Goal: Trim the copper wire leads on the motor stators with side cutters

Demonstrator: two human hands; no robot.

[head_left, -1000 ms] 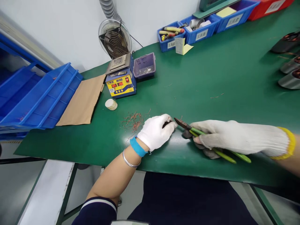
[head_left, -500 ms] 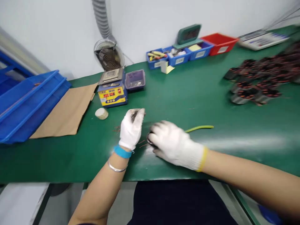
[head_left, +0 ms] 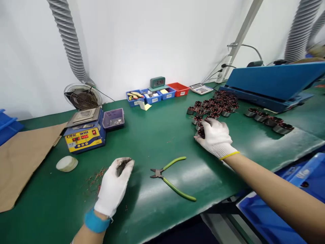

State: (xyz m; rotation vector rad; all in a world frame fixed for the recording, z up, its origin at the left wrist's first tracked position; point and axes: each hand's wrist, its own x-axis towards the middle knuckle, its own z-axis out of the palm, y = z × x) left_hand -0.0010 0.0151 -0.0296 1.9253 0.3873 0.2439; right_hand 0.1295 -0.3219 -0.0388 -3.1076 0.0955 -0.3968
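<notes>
My left hand (head_left: 114, 183), in a white glove with darkened fingertips, hovers over the green bench with thumb and fingers pinched together; whatever may be between them is hidden. Beside it lie loose copper wire clippings (head_left: 98, 178). To its right rest cutting pliers (head_left: 158, 173) with green handles, jaws spread. My right hand (head_left: 215, 137), gloved too, curls its thumb and fingers around a copper-wound motor stator (head_left: 201, 133) at the near end of a cluster. More stators (head_left: 215, 105) of the same kind stand packed behind it.
A blue and yellow soldering pot (head_left: 85, 134) stands left, with a purple tray (head_left: 113, 119) beside it and a round pale block (head_left: 67, 164) in front. Cardboard (head_left: 27, 156) covers the left side. Small bins (head_left: 152, 98) line the wall. A blue case (head_left: 271, 83) and a stator row (head_left: 269, 120) are right.
My right hand has moved from near my left hand to the stator cluster, uncovering the pliers. My left hand stays pinched near the clippings. The view has swung right.
</notes>
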